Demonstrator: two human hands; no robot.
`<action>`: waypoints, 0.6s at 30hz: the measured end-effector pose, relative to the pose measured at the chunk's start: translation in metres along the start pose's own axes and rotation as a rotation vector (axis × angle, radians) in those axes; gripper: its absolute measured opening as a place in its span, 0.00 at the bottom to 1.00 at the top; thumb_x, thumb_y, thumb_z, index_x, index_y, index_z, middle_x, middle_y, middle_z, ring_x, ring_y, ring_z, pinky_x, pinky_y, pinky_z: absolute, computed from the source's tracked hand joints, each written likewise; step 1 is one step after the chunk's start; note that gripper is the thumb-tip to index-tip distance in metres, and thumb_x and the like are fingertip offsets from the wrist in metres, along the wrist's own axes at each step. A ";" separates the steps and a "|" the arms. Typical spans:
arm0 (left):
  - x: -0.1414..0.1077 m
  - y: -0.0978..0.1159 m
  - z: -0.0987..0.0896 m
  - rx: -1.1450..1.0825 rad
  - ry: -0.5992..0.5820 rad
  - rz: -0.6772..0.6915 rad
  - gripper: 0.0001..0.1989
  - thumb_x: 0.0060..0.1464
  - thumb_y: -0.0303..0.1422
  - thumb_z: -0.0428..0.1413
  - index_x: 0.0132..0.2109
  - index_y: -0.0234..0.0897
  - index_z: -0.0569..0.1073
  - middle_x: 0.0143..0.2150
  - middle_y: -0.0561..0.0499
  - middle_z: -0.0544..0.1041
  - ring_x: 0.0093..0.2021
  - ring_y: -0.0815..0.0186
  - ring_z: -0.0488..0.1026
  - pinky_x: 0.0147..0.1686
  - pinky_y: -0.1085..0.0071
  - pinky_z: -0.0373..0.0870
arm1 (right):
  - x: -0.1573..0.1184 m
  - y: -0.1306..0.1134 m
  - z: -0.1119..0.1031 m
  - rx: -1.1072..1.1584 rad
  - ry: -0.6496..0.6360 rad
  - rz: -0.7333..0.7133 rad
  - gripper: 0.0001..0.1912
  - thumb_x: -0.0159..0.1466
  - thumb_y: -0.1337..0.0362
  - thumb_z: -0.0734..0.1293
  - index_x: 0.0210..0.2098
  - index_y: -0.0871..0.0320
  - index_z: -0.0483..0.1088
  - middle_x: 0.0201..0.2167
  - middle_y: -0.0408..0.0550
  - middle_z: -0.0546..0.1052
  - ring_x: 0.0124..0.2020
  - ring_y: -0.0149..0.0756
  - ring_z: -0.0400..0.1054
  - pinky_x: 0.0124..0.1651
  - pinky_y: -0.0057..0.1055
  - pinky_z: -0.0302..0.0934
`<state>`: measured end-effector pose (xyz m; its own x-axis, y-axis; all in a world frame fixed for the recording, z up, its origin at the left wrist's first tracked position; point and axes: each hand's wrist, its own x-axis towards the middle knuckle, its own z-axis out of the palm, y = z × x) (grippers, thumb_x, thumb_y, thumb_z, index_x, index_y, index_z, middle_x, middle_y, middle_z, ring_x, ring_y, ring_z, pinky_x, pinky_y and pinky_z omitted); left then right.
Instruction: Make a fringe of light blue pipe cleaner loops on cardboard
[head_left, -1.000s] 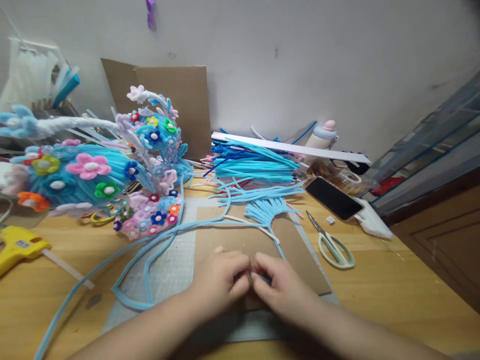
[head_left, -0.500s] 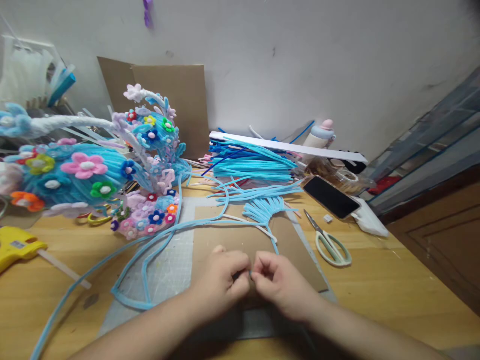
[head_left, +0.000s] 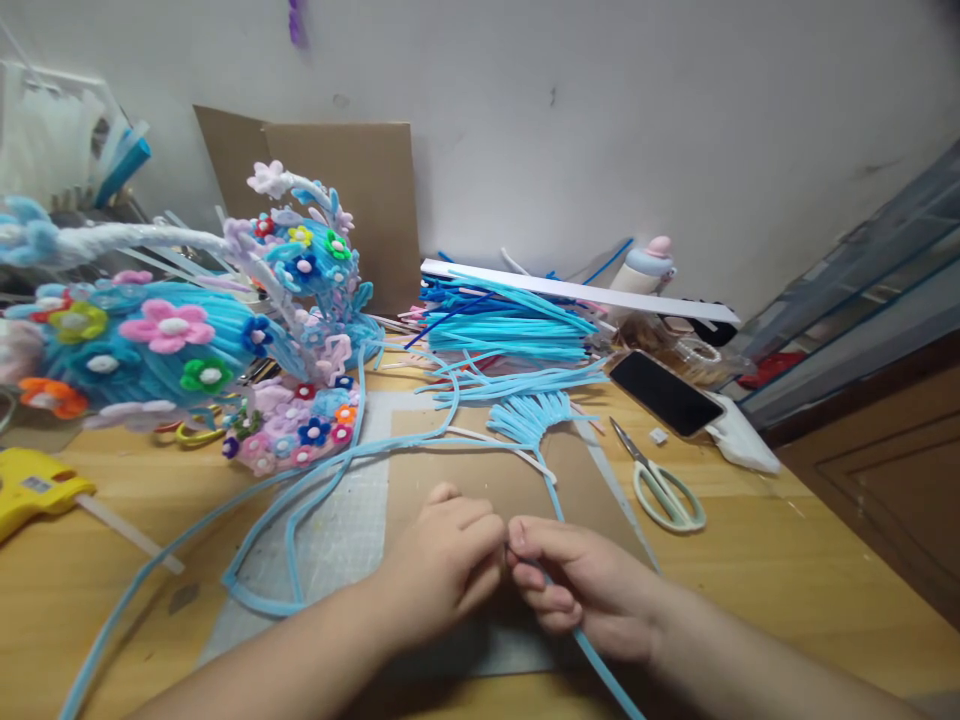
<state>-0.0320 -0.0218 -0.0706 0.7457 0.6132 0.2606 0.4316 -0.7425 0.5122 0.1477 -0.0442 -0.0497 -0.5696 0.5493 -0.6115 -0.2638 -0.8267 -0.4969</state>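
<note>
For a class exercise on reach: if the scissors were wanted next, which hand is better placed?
The right hand, probably: it is nearer the scissors, while the left hand would have to reach across. But the right grips a light blue strip and may need freeing first.

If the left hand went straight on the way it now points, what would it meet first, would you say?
Most likely the right hand, whose fingertips lie just beside those of the left hand; the single view leaves any small gap or depth offset unclear.
</note>
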 end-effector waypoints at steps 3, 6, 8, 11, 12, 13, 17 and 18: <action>0.000 -0.001 0.003 -0.010 0.001 -0.036 0.08 0.59 0.28 0.42 0.34 0.37 0.63 0.32 0.52 0.71 0.32 0.67 0.65 0.37 0.67 0.54 | -0.001 0.001 -0.002 -0.008 0.025 -0.036 0.09 0.57 0.67 0.63 0.25 0.59 0.56 0.17 0.35 0.61 0.12 0.15 0.44 0.16 0.18 0.32; 0.000 -0.003 0.006 -0.042 0.016 -0.074 0.08 0.60 0.29 0.43 0.35 0.37 0.65 0.32 0.52 0.72 0.32 0.67 0.66 0.37 0.67 0.55 | 0.000 0.001 -0.005 -0.008 0.029 -0.017 0.08 0.57 0.67 0.63 0.26 0.59 0.57 0.17 0.35 0.61 0.12 0.16 0.45 0.16 0.18 0.32; -0.001 -0.004 0.008 -0.042 0.037 -0.082 0.08 0.60 0.30 0.45 0.34 0.37 0.66 0.31 0.52 0.73 0.32 0.67 0.66 0.37 0.68 0.55 | 0.000 0.001 -0.007 -0.006 0.026 -0.005 0.07 0.57 0.67 0.63 0.26 0.59 0.57 0.17 0.35 0.60 0.12 0.16 0.44 0.16 0.17 0.31; -0.002 -0.006 0.010 0.042 0.073 -0.052 0.08 0.60 0.30 0.46 0.33 0.36 0.66 0.29 0.53 0.73 0.30 0.67 0.67 0.35 0.68 0.54 | 0.002 0.001 -0.010 -0.013 0.033 0.015 0.08 0.56 0.67 0.63 0.25 0.59 0.56 0.16 0.33 0.55 0.12 0.16 0.40 0.15 0.17 0.30; -0.003 -0.007 0.011 0.087 0.085 -0.029 0.09 0.60 0.30 0.46 0.32 0.36 0.66 0.28 0.53 0.73 0.29 0.67 0.66 0.35 0.67 0.54 | 0.002 0.001 -0.010 -0.034 0.038 0.025 0.08 0.57 0.66 0.62 0.25 0.59 0.56 0.15 0.32 0.53 0.12 0.16 0.39 0.15 0.17 0.29; -0.003 -0.008 0.011 0.132 0.092 0.001 0.09 0.60 0.29 0.46 0.31 0.36 0.66 0.27 0.53 0.72 0.28 0.67 0.66 0.34 0.67 0.53 | 0.002 0.001 -0.011 -0.069 0.043 0.033 0.08 0.57 0.65 0.62 0.25 0.58 0.57 0.14 0.32 0.51 0.12 0.17 0.37 0.15 0.17 0.29; -0.003 -0.007 0.012 0.246 0.077 0.103 0.08 0.60 0.29 0.46 0.32 0.36 0.66 0.27 0.54 0.70 0.28 0.67 0.64 0.34 0.67 0.52 | 0.001 0.000 -0.012 -0.195 0.052 0.036 0.06 0.59 0.64 0.61 0.27 0.58 0.61 0.13 0.32 0.50 0.12 0.19 0.35 0.13 0.19 0.27; -0.003 -0.006 0.012 0.259 0.072 0.105 0.08 0.60 0.29 0.46 0.33 0.36 0.66 0.27 0.53 0.70 0.28 0.67 0.63 0.34 0.67 0.52 | 0.001 0.000 -0.012 -0.186 0.042 0.032 0.06 0.59 0.64 0.61 0.28 0.58 0.61 0.13 0.31 0.50 0.12 0.19 0.34 0.13 0.18 0.27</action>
<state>-0.0309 -0.0225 -0.0840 0.7594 0.5398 0.3632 0.4760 -0.8415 0.2555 0.1569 -0.0423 -0.0574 -0.5417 0.5305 -0.6520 -0.0955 -0.8095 -0.5793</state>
